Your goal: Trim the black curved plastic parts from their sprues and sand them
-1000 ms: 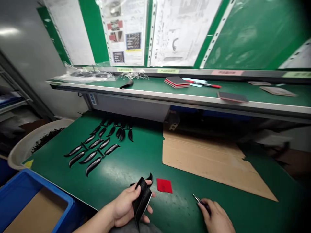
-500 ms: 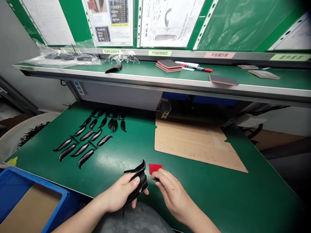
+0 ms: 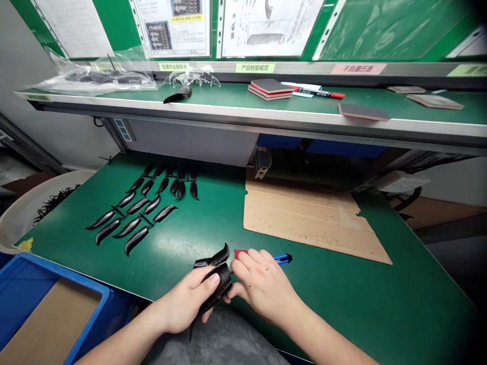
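My left hand [image 3: 190,301] is closed around a few black, curved, leaf-shaped plastic parts [image 3: 218,281], held just over the table's front edge. One ribbed part [image 3: 216,256] sticks up past the thumb. Right beside them, my right hand [image 3: 262,284] is closed, its fingertips close to the ends of the black parts. Out of its far side juts the blue and black end of a utility knife [image 3: 283,258]; its blade is mostly hidden by the fingers. Partly covered by the right hand, a red square pad [image 3: 239,253] lies on the table.
Black leaf-shaped parts on sprues [image 3: 131,220] lie on the green table at left. A cardboard sheet [image 3: 304,213] covers the back right. Stacked pads [image 3: 271,88] and a marker [image 3: 323,93] rest on the shelf. A blue bin [image 3: 102,289] stands front left.
My right hand has turned and moved in against the black parts, and the blue knife end now shows behind it. The left hand keeps its hold. The camera view has shifted slightly.
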Tool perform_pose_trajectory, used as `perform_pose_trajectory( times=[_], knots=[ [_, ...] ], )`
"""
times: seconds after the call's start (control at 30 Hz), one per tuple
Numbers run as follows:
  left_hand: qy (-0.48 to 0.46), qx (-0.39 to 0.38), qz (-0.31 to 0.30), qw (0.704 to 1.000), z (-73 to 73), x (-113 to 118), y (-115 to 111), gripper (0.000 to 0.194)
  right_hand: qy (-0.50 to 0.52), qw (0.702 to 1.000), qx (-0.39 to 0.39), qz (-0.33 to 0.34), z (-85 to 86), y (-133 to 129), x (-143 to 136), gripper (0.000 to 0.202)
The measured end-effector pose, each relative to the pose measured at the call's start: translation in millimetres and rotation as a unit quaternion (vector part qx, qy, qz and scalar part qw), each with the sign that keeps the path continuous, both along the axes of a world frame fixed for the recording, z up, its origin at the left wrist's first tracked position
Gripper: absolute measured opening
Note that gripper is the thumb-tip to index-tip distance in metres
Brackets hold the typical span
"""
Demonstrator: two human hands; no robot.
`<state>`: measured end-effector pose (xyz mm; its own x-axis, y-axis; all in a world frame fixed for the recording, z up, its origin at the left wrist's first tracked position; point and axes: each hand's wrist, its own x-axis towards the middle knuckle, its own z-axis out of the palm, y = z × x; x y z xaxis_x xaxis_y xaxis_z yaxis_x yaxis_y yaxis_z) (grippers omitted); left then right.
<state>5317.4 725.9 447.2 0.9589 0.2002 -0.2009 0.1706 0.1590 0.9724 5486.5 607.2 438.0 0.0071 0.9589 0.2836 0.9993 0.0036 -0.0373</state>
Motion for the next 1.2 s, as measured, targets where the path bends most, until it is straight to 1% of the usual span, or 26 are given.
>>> perform_pose_trajectory(
  times=[0.1, 0.2, 0.33, 0.4, 0.53, 0.7, 0.77, 0.8, 0.83, 0.87, 0.93, 0.97, 1.0, 1.03, 1.07, 1.2],
  knots=[
    [0.023, 0.036, -0.002, 0.999, 2.8, -1, -1, 0.045, -0.019, 1.0, 0.004, 0.02, -1.6, 0, 3, 0.042],
    [0.052, 0.084, -0.009, 0.995, 9.6, 0, -3, 0.045, -0.027, 0.999, 0.001, 0.033, -4.4, 0, 5, 0.04],
    [0.041, 0.193, -0.022, 0.98, 22.1, 2, -5, 0.043, -0.026, 0.999, -0.026, 0.04, -9.8, 0, 6, 0.031],
    [0.031, 0.234, -0.029, 0.971, 25.5, 4, -6, 0.041, -0.019, 0.998, -0.049, 0.044, -12.7, 0, 6, 0.029],
    [0.054, 0.266, -0.026, 0.962, 23.1, 3, -6, 0.039, 0.003, 0.995, -0.089, 0.053, -17.6, 0, 4, 0.03],
    [0.036, 0.25, 0.001, 0.967, 13.9, -1, -5, 0.036, 0.025, 0.994, -0.1, 0.046, -20.7, 1, 2, 0.031],
    [0.039, 0.252, 0.011, 0.967, 9.9, -3, -5, 0.036, 0.085, 0.99, -0.095, 0.06, -21.1, 1, 3, 0.034],
    [0.05, 0.254, 0.019, 0.966, 7.5, -4, -5, 0.036, 0.14, 0.984, -0.092, 0.068, -21.2, 1, 4, 0.037],
    [0.063, 0.256, 0.029, 0.964, 4.7, -5, -5, 0.038, 0.21, 0.971, -0.086, 0.075, -21.2, 1, 4, 0.039],
    [0.077, 0.256, 0.039, 0.963, 1.6, -7, -5, 0.04, 0.288, 0.951, -0.077, 0.078, -21.2, 0, 4, 0.042],
    [0.096, 0.25, 0.054, 0.962, -5.2, -10, -5, 0.046, 0.428, 0.9, -0.054, 0.068, -20.8, -2, 3, 0.045],
    [0.097, 0.245, 0.054, 0.963, -8.4, -12, -6, 0.048, 0.47, 0.88, -0.037, 0.059, -20.5, -4, 1, 0.047],
    [0.093, 0.243, 0.05, 0.964, -11.2, -14, -6, 0.049, 0.491, 0.87, -0.019, 0.049, -20.1, -5, -1, 0.05],
    [0.085, 0.243, 0.045, 0.965, -13.4, -15, -7, 0.05, 0.492, 0.87, -0.001, 0.043, -19.7, -7, -4, 0.053],
    [0.074, 0.246, 0.041, 0.966, -14.8, -17, -9, 0.05, 0.479, 0.877, 0.017, 0.04, -19.2, -8, -6, 0.056],
    [0.042, 0.28, 0.038, 0.958, -14.0, -17, -14, 0.046, 0.379, 0.921, 0.077, 0.041, -19.4, -10, -13, 0.063]
  ],
)
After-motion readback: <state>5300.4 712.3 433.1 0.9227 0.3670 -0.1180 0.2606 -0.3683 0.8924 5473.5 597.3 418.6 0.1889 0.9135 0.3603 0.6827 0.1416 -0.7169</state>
